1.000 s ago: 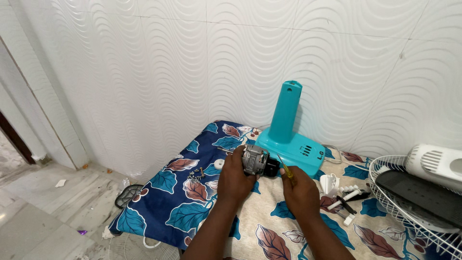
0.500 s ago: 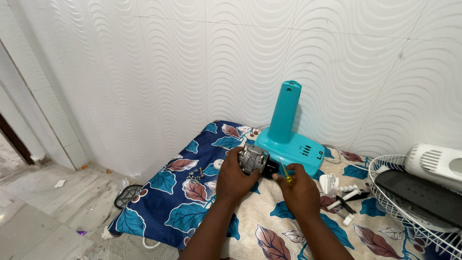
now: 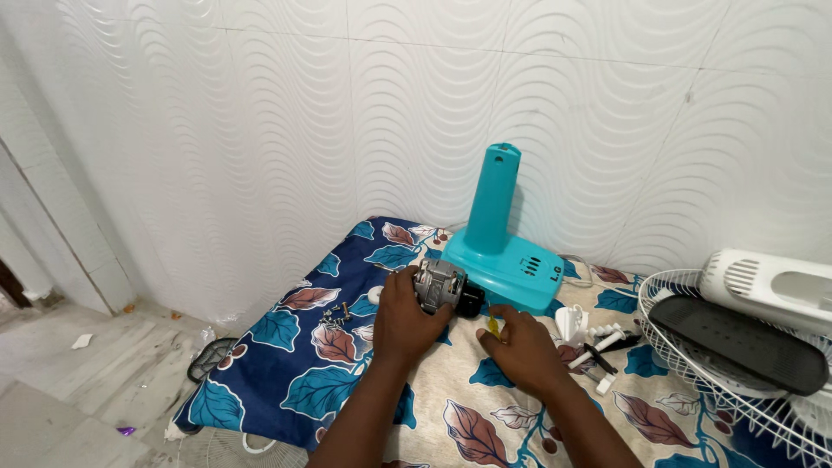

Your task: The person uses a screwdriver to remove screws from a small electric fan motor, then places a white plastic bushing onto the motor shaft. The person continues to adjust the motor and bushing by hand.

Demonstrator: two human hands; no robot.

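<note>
White wave-patterned tiles [image 3: 260, 130] close in the back and left, so open room lies only toward the bare floor [image 3: 78, 390] at lower left. Blue-and-cream leaf-print cloth [image 3: 286, 373] covers the work surface; its left edge drops off near a dark mesh piece [image 3: 208, 357]. At right, 1 white fan guard [image 3: 737, 407] carrying a black blade [image 3: 737, 342] crowds that side. A teal fan stand [image 3: 503, 251] sits upright against the wall, just behind the hands. Left hand [image 3: 403, 321] — its grip closed around a small grey fan motor [image 3: 438, 284] — steadies it on the cloth beside the stand's base. Right hand [image 3: 520, 347] pinches a yellow-handled tool [image 3: 492, 324], tip toward the motor. Loose screws [image 3: 334, 314] lie clustered left of the motor, within reach.
</note>
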